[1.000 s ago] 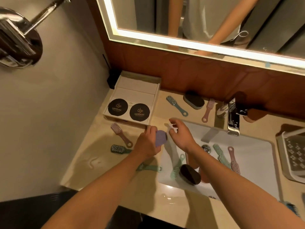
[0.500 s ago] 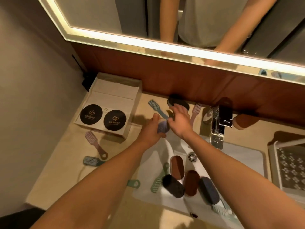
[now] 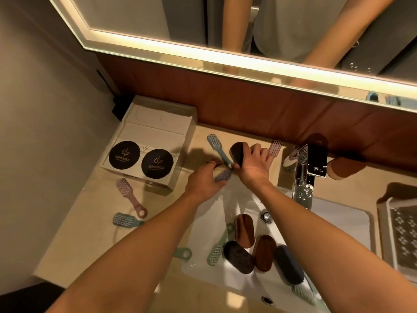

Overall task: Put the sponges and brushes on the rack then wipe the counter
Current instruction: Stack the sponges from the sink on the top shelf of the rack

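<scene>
My left hand [image 3: 204, 179] grips a small purple brush [image 3: 223, 176] at the sink's back left corner. My right hand [image 3: 253, 162] closes around a dark oval sponge [image 3: 237, 152] near the back wall. A blue brush [image 3: 217, 150] lies between the two hands, its handle tip at my right thumb. A pink brush [image 3: 275, 146] pokes out behind my right fingers. Inside the white sink [image 3: 327, 222] lie brown and dark oval sponges [image 3: 244, 233] and a green brush [image 3: 217, 251]. The white rack [image 3: 399, 231] stands at the right edge.
A white box with two black round labels [image 3: 149, 152] sits at the back left. On the counter lie a pink brush [image 3: 128, 195], a teal brush [image 3: 124, 220] and a green handle [image 3: 182, 253]. The chrome faucet [image 3: 304, 177] rises behind the sink.
Both hands moved away from me toward the back wall. My right hand reached the dark sponge and closed on it. My left hand kept the purple brush.
</scene>
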Available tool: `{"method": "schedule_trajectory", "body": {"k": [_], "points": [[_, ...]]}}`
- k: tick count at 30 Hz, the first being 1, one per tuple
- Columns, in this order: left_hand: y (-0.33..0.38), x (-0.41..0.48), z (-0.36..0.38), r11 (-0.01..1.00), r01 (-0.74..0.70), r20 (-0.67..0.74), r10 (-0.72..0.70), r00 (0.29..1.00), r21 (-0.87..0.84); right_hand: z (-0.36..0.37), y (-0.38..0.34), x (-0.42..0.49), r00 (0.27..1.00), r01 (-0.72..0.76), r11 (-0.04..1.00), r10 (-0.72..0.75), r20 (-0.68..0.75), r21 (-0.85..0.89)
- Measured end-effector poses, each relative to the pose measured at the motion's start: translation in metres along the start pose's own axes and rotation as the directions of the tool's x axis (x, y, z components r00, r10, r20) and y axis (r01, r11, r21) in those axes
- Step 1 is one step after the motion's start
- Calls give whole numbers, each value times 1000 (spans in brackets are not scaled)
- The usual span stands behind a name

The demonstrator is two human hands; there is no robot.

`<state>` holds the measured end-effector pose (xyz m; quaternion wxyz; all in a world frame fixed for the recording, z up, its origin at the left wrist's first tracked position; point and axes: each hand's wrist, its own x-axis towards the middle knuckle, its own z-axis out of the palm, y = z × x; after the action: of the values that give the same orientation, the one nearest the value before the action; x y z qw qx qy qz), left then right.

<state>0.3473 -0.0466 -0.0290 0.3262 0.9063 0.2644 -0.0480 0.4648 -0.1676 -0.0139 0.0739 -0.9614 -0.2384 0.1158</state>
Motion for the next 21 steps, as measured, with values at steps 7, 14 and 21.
{"method": "schedule_trajectory", "body": {"k": [7, 14, 21], "points": [[-3, -9, -4, 997, -58, 19, 59, 998, -44, 1, -1, -17, 998, 43, 998, -45, 35, 46], [1, -30, -16, 983, -126, -16, 125, 992, -131, -2, 0, -62, 996, 38, 970, -56, 68, 238], [6, -59, -21, 929, -88, 20, 102, 995, -360, -12, -10, -119, 972, -192, 620, 11, 236, 761]]}}
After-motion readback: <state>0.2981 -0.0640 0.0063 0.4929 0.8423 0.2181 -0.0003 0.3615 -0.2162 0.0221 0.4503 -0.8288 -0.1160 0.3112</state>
